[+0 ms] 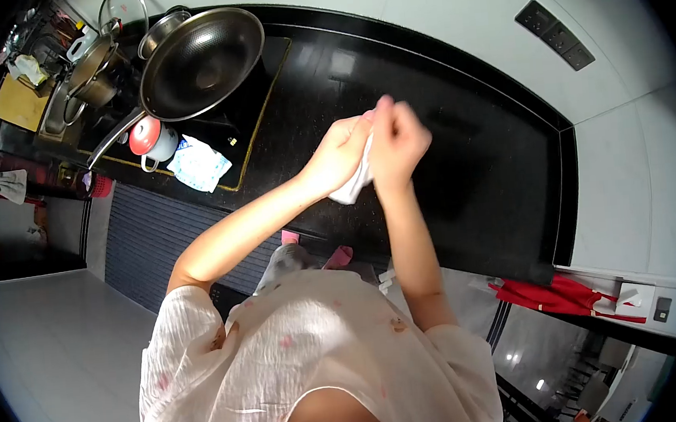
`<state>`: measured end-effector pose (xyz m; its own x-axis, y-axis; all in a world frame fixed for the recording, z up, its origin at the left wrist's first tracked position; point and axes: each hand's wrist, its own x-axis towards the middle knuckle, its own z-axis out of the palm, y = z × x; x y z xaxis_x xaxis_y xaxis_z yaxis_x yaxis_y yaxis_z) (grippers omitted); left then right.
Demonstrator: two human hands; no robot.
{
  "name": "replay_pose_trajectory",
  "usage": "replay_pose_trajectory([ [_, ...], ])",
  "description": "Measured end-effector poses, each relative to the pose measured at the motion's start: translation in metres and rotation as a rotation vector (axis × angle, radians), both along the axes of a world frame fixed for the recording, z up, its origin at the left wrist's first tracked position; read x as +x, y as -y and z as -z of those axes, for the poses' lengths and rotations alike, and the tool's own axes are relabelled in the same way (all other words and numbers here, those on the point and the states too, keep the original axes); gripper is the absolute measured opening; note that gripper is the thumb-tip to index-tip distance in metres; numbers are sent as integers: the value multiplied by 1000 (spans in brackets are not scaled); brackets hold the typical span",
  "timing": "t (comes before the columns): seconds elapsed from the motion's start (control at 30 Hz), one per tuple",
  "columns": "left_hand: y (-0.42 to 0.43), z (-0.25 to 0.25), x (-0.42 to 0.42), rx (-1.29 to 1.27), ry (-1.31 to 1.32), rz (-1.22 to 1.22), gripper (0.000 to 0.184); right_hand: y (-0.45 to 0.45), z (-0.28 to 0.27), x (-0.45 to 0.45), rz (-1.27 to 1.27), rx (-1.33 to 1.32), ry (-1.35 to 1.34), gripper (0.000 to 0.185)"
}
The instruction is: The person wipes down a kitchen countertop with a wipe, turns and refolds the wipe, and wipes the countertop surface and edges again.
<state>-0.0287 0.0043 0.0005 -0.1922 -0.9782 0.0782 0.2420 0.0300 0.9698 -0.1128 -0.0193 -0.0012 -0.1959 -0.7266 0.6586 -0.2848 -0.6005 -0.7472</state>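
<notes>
Over the black countertop [464, 193], my left hand [340, 154] is closed around a folded white cloth [353, 184], whose lower end hangs out below the palm. Whether it is fabric or paper I cannot tell. My right hand [401, 141] is curled in a fist against the left hand and the cloth, slightly smeared by motion. The fingers of both hands meet at the top, hiding the upper part of the cloth.
On the stove to the left stand a large wok [204, 67], a red-and-white enamel pot [153, 140], and a blue-and-white soft packet [199, 165]. Farther left is a steel pot [95, 75]. Wall sockets [554, 35] and a red cloth item [559, 295] are on the right.
</notes>
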Motion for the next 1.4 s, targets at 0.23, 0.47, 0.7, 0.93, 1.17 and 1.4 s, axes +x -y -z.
replay_pose_trajectory([
  [0.23,-1,13,-8,107,-175,97,34,-7,7,-13,46,-70,-81,34],
  [0.47,-6,14,-22,103,-166,95,36,-12,6,-27,24,-101,-119,33],
  [0.7,-10,25,-30,-10,-103,152,39,-12,13,-40,5,-329,-160,28],
  [0.93,-9,14,-42,-11,-7,159,37,-18,18,-48,-326,-64,-4,31],
  [1.17,-16,14,-50,-125,86,143,31,-22,13,-56,13,-126,-182,32],
  [1.4,-16,19,-54,-53,8,176,33,-17,18,-60,-64,-51,-130,44],
])
